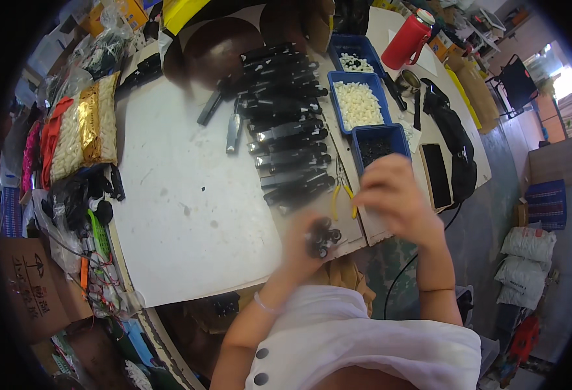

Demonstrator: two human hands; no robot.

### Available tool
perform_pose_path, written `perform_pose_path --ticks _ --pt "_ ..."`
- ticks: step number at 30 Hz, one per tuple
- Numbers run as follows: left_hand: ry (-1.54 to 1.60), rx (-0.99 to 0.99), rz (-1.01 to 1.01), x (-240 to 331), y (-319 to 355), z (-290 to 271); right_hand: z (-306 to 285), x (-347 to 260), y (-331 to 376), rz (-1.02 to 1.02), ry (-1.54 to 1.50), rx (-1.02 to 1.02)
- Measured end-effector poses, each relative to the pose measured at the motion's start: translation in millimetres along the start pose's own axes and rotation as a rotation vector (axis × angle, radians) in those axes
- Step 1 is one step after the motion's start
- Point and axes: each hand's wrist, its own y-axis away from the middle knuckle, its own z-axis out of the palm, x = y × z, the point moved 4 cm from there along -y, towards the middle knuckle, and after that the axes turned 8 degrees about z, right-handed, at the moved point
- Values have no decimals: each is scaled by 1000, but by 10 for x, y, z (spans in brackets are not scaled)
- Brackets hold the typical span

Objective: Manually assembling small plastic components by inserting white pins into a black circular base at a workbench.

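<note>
My left hand [297, 246] is closed around a bundle of black rod-like parts [323, 238] with round ends, held above the table's near edge. Motion blurs my right hand [396, 195]. Its fingers look curled together just in front of a blue bin of small black pieces [381, 144]; whatever they may hold is hidden. Between the hands lie pliers with yellow handles [335, 201]. Beyond my left hand, several black slender parts with silvery bits [289, 133] lie in a column of rows. Two similar black pieces [234, 130] lie apart to the left.
Farther blue bins hold white pieces [358, 104] and mixed small pieces [356, 63]. A red flask [408, 40], a black phone [435, 175] and a black pouch [461, 156] stand or lie at right. A packed plastic bag [84, 123] sits at the left edge of the white tabletop [182, 214].
</note>
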Motion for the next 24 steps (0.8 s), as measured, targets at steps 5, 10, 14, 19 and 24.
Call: perform_pose_path --ticks 5,10,14,19,24 --pt "-38 -40 -4 40 -29 1 -157 795 273 395 423 216" --pt "-4 -26 6 25 8 8 153 1044 410 343 464 -21" --pt "3 -27 -3 20 23 14 228 1007 310 307 462 12" --pt "1 -26 -5 -4 35 30 321 1065 202 229 495 -9" --pt "3 -27 -8 1 27 24 359 1084 160 157 583 -85"
